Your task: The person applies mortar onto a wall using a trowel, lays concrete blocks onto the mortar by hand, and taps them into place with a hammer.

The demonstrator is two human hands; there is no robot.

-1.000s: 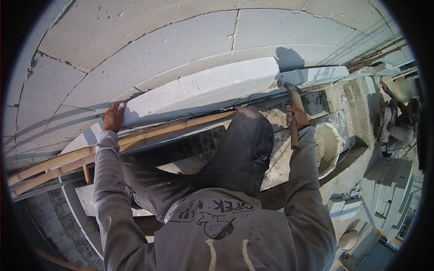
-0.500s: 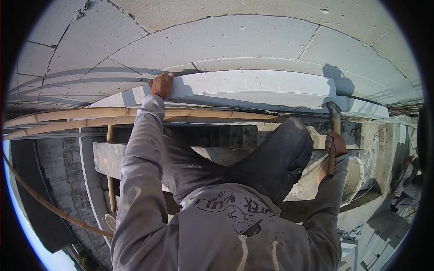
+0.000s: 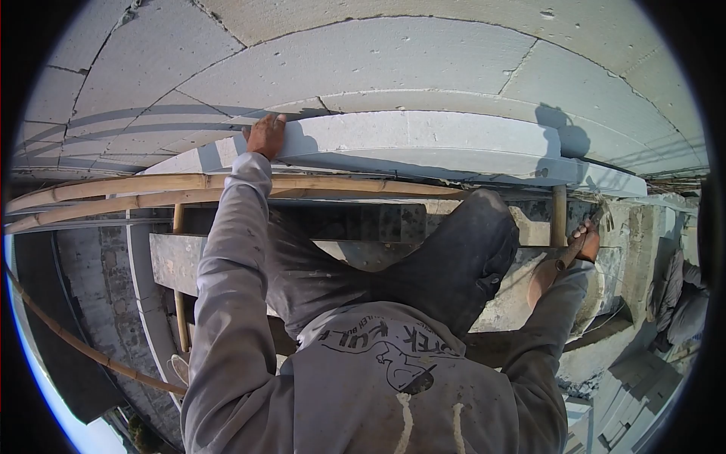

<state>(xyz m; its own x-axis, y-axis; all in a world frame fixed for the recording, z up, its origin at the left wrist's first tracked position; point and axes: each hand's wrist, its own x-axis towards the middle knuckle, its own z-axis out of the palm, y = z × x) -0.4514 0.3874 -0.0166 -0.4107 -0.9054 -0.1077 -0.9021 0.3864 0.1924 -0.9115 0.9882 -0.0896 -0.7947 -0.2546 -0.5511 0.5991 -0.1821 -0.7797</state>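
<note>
My left hand (image 3: 266, 137) rests on the top edge of a long white block course (image 3: 408, 135), toward its left part, fingers spread over the edge and partly hidden. In my right hand (image 3: 587, 240) is a hammer (image 3: 572, 250), gripped by its wooden handle. The hammer slants up to the right, its dark head near the right end of the ledge and apart from the blocks. Just left of it stands an upright wooden pole (image 3: 558, 216).
Bamboo poles (image 3: 136, 184) run along the wall in front of my knees. A larger wall of white blocks (image 3: 363, 57) rises beyond. A metal-faced plank (image 3: 178, 261) lies left of my legs. Another person (image 3: 684, 291) is at the far right, lower down.
My right hand has moved right with the hammer, which has swung from upright beside the block's end to a rightward slant. My left hand stays on the block. The other person has shifted.
</note>
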